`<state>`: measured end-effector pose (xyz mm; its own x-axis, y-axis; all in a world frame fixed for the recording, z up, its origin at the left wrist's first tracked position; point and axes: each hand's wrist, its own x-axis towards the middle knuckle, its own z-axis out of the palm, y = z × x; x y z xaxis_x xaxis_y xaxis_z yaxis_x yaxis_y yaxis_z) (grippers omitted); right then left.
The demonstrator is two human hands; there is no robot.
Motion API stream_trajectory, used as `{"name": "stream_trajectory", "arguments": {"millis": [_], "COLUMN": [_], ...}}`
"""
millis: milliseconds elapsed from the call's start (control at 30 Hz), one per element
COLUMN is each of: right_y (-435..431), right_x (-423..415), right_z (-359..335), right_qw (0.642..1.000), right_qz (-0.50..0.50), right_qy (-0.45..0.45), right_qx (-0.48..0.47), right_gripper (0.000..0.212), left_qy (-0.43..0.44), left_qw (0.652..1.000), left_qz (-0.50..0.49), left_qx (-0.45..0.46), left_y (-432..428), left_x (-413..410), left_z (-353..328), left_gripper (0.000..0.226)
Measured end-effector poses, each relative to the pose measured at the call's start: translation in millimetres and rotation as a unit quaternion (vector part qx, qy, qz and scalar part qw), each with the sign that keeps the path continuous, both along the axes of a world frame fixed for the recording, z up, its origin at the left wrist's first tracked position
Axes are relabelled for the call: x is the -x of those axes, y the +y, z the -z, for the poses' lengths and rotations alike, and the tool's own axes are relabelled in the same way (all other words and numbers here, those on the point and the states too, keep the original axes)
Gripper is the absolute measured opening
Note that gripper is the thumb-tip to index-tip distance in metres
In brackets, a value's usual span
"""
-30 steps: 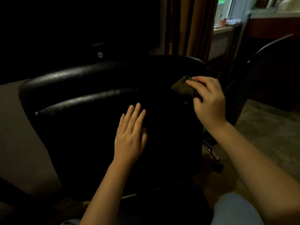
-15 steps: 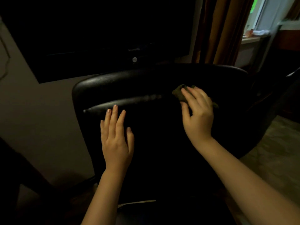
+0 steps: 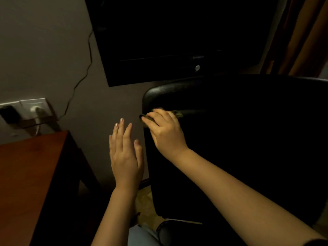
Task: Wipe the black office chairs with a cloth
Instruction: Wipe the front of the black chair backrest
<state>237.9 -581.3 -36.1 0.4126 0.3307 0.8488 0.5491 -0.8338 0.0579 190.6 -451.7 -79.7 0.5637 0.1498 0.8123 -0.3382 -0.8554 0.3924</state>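
The cloth (image 3: 178, 114) was held under the curled fingers (image 3: 154, 118) of the right hand (image 3: 166, 134) at the side edge of the black chair (image 3: 230, 139), the left hand (image 3: 126, 157) was kept open just beside it, and much wiping was judged to be left.

**Supporting surfaces: desk and floor**

Desk (image 3: 26, 174): lower left of the frame. Reddish-brown wooden top, right side panel in deep shadow. The far edge meets the wall (image 3: 53, 50). The lighting is too dim to make out any item on the top.

Floor (image 3: 147, 208): a small pale, mottled patch shows at lower centre, between the desk's side and the black office chair (image 3: 230, 139). The chair rises from this area. Its base and points of contact with the floor are hidden in shadow.
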Motion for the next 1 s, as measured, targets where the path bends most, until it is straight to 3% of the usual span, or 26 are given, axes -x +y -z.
{"name": "stream_trajectory", "arguments": {"millis": [133, 267, 433, 600, 700, 1000], "right_y": [-9, -19, -6, 2, -2, -56], "right_x": [-8, -27, -22, 13, 36, 65], "right_z": [-43, -79, -46, 28, 71, 123], "right_qw": [0.996, 0.988, 0.996, 0.999, 0.997, 0.965], "right_qz": [-0.039, 0.03, -0.02, -0.05, -0.062, -0.126], "right_qy": [-0.002, -0.028, -0.004, -0.009, -0.004, -0.011], "right_qx": [-0.086, -0.15, -0.083, 0.011, 0.044, 0.229], "right_gripper": [0.032, 0.031, 0.033, 0.032, 0.048, 0.046], "left_qy": [0.004, 0.01, 0.009, 0.027, 0.043, 0.083], "left_qw": [1.0, 1.0, 1.0, 1.0, 0.999, 0.996], "left_qz": [-0.001, 0.005, 0.003, -0.001, 0.003, 0.027], "left_qx": [0.009, 0.017, 0.018, 0.002, -0.001, -0.001], "left_y": [10, 12, 11, 2, -2, -13], "left_x": [1, 4, 1, 4, 8, 23], "left_z": [-3, -5, 1, 16, 26, 45], "left_gripper": [0.048, 0.048, 0.047, 0.047, 0.047, 0.047]}}
